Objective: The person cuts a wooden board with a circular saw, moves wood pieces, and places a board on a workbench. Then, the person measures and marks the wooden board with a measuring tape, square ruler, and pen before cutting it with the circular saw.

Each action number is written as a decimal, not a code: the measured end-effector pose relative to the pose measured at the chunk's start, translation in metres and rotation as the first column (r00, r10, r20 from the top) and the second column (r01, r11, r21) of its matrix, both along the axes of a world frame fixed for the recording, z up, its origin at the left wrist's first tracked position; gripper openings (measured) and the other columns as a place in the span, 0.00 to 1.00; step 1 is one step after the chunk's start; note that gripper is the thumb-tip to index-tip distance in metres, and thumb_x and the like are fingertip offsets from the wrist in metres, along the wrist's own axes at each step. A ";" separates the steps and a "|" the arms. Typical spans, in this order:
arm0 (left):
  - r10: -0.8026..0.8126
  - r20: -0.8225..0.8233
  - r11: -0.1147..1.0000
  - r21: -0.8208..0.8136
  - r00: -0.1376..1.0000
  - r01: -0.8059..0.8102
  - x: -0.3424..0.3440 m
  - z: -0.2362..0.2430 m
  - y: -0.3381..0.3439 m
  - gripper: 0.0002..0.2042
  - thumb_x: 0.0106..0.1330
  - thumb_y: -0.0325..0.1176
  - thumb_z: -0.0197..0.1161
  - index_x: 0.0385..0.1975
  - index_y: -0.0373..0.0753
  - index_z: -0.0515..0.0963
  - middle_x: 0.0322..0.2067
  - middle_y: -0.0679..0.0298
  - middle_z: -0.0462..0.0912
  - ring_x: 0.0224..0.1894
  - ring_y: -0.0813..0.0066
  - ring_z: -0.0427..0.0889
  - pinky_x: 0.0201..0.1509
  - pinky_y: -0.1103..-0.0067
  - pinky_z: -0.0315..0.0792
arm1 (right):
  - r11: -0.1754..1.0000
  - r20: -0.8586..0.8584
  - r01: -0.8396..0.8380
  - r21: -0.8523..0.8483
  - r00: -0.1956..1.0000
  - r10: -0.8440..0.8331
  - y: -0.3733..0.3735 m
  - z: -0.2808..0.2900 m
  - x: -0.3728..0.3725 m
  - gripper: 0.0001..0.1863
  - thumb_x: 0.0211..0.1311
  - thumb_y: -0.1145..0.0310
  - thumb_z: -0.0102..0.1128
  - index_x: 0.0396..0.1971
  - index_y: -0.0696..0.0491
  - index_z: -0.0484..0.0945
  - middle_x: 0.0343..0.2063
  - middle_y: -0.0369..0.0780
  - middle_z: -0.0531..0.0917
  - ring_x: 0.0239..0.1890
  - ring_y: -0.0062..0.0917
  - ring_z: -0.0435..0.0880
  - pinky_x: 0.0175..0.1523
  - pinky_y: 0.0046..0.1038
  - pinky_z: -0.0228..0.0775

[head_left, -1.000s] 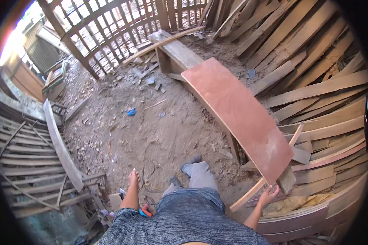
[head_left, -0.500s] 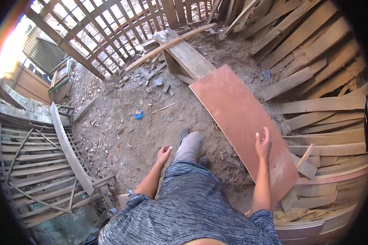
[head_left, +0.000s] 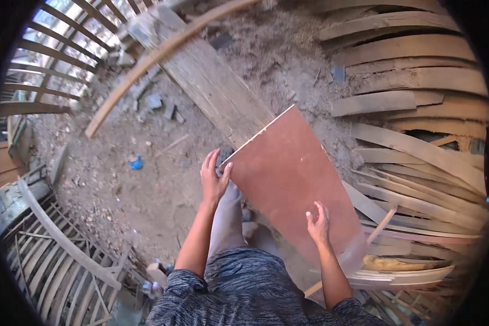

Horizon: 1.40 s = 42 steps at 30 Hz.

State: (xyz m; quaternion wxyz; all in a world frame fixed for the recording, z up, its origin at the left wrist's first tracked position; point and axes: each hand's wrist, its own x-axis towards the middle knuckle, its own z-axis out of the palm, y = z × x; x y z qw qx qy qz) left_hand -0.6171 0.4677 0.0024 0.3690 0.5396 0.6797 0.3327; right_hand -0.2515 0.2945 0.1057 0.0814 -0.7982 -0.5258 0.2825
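Note:
A reddish-brown plywood panel [head_left: 288, 168] lies on a long weathered plank [head_left: 212, 81], its pale cut end crossing the plank. My left hand [head_left: 214, 176] is at the panel's left far corner, thumb and fingers apart around the corner; whether it touches the edge I cannot tell for certain. Over the panel's near half is my right hand [head_left: 319, 225], fingers loosely bent and apart, with nothing in it. The panel's near end is smeared by motion.
A narrow wooden strip [head_left: 157, 51] crosses the plank's far end. Stacked boards [head_left: 413, 81] line the right side, with a slatted frame [head_left: 65, 261] at lower left. A blue scrap [head_left: 136, 162] and small offcuts [head_left: 154, 101] lie on the dirt floor.
My view has moved closer to the panel. My left hand has moved forward from beside my leg to the panel's corner and opened. My right hand stays over the panel.

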 end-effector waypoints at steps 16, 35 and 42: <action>-0.096 0.068 0.989 -0.107 0.993 0.103 -0.007 -0.048 0.051 0.17 0.51 0.40 0.81 0.39 0.41 0.88 0.37 0.63 0.89 0.40 0.64 0.85 0.48 0.69 0.73 | 0.991 0.266 0.022 -0.136 0.964 0.015 0.129 -0.069 0.013 0.26 0.65 0.68 0.65 0.62 0.54 0.71 0.58 0.52 0.73 0.62 0.50 0.73 0.68 0.46 0.65; -0.318 0.244 0.702 -0.589 0.916 0.400 0.027 -0.013 0.065 0.26 0.78 0.51 0.57 0.55 0.30 0.80 0.42 0.64 0.87 0.44 0.76 0.81 0.49 0.77 0.76 | 0.819 0.054 0.232 -0.525 0.969 -0.240 0.045 -0.012 0.268 0.44 0.56 0.33 0.70 0.62 0.54 0.77 0.60 0.49 0.81 0.64 0.46 0.78 0.67 0.41 0.71; -0.212 0.304 0.757 -0.551 0.929 0.353 0.025 -0.060 0.047 0.38 0.74 0.63 0.57 0.67 0.30 0.73 0.60 0.56 0.78 0.60 0.66 0.75 0.66 0.67 0.68 | 0.832 0.023 0.357 -0.425 0.923 -0.385 -0.036 0.003 0.305 0.43 0.49 0.21 0.63 0.45 0.48 0.89 0.47 0.49 0.88 0.53 0.46 0.86 0.56 0.47 0.77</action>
